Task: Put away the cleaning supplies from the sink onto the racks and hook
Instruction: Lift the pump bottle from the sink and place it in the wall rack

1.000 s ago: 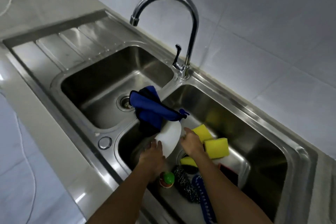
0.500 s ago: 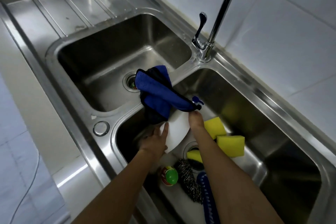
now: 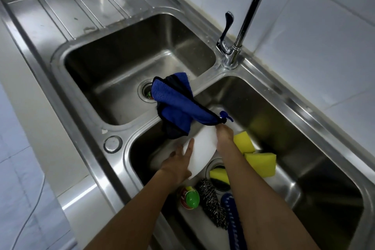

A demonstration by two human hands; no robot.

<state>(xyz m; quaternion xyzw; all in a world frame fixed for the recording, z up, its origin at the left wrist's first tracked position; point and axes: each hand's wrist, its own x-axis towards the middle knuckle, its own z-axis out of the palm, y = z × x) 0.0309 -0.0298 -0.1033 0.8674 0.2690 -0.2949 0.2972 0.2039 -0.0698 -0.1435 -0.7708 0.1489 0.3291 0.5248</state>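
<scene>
A blue cloth [image 3: 174, 103] hangs over the divider between the two basins of the steel sink [image 3: 91, 119]. My right hand [image 3: 224, 136] pinches its corner by the small loop. My left hand [image 3: 178, 160] grips the left edge of a white plate [image 3: 203, 148] that stands tilted in the right basin. Lying around the right basin's drain are three yellow sponges [image 3: 261, 163], a steel scourer [image 3: 211, 199], a bottle with a green cap [image 3: 189, 199] and a blue brush [image 3: 233, 221]. No rack or hook is in view.
The chrome faucet [image 3: 239, 36] rises behind the divider, arching left over the basins. The left basin [image 3: 125, 71] holds only its drain strainer. A ribbed drainboard [image 3: 81, 6] lies far left. White tiled wall runs along the back.
My right hand has moved up from beside the yellow sponges to the cloth's looped corner. The camera has come closer and tipped down. My left hand has stayed on the plate.
</scene>
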